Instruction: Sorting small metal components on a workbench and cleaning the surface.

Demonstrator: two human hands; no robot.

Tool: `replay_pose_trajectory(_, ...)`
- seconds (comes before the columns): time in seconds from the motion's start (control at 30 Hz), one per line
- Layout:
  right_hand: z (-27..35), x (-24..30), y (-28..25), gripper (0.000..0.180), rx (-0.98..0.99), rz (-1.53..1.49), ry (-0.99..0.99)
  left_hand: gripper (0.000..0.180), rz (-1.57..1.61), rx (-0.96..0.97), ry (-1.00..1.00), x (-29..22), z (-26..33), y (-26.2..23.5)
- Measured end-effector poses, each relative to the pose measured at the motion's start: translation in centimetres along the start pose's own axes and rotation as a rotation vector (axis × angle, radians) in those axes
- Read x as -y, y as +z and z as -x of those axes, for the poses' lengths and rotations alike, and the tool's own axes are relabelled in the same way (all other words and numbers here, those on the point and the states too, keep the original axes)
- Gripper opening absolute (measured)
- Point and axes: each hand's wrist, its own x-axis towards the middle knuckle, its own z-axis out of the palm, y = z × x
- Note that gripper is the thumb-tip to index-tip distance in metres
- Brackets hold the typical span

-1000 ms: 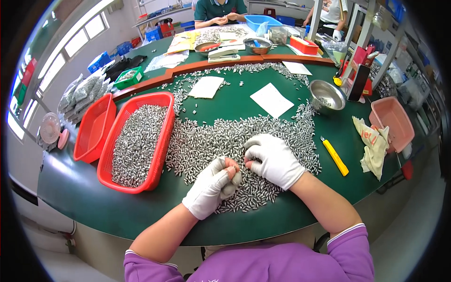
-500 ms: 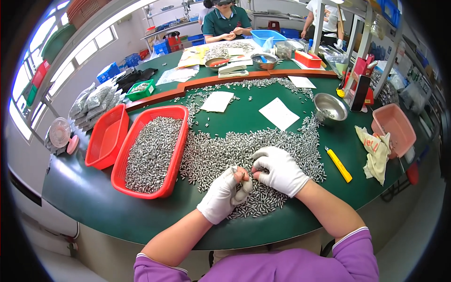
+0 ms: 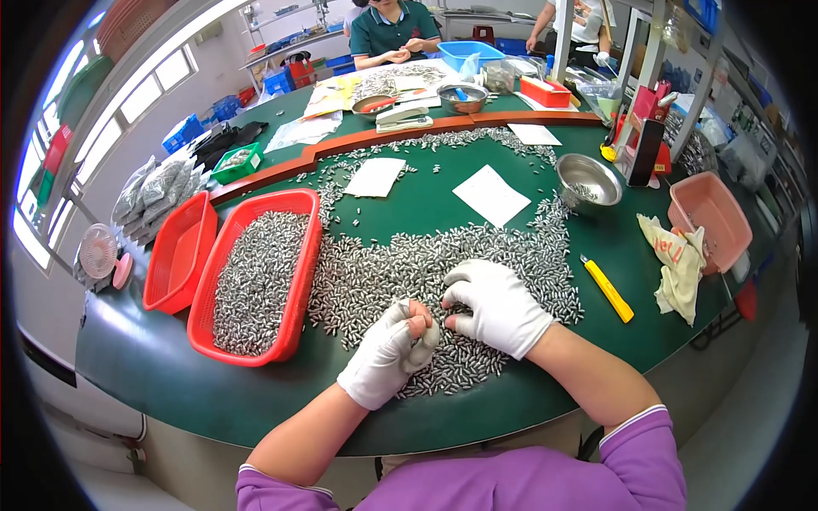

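Note:
Small silvery metal parts [image 3: 452,368], pointed-oval in shape, form a wide pile on the green table in front of me. My left hand [image 3: 392,351], in a white glove with bare thumb and fingertips, is closed in a pinch at the pile's near side. What the pinch holds, if anything, is too small to make out. Just to its right, my right hand [image 3: 497,308] hovers low over the parts in a similar glove. Its fingers curve downward, with a gap between thumb and forefinger and nothing visible in it. The two hands do not touch.
Left of the pile stand a red basket [image 3: 198,317] full of parts and a red tray [image 3: 175,296]. To the right lie a yellow cutter [image 3: 609,291], a steel bowl [image 3: 603,189], a cloth [image 3: 677,277] and a pink basin [image 3: 724,223]. A co-worker [image 3: 396,34] sits across a wooden divider [image 3: 366,145].
The whole view has shifted slightly, moving the scene leftward. My fingertips are a little farther apart between the hands. The small part seen at the left fingertips no longer shows.

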Motion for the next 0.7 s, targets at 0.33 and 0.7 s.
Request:
replay_pose_trajectory(0.33,-0.3,-0.2,0.3,0.016,-0.191,-0.090,-0.074,0.026,-0.002,-0.012,-0.014,0.0,0.0,0.0)
replay_pose_trajectory(0.7,-0.3,1.6,-0.2,0.017,-0.294,-0.446,-0.103,0.023,-0.002,0.067,-0.027,-0.1,0.0,0.3)
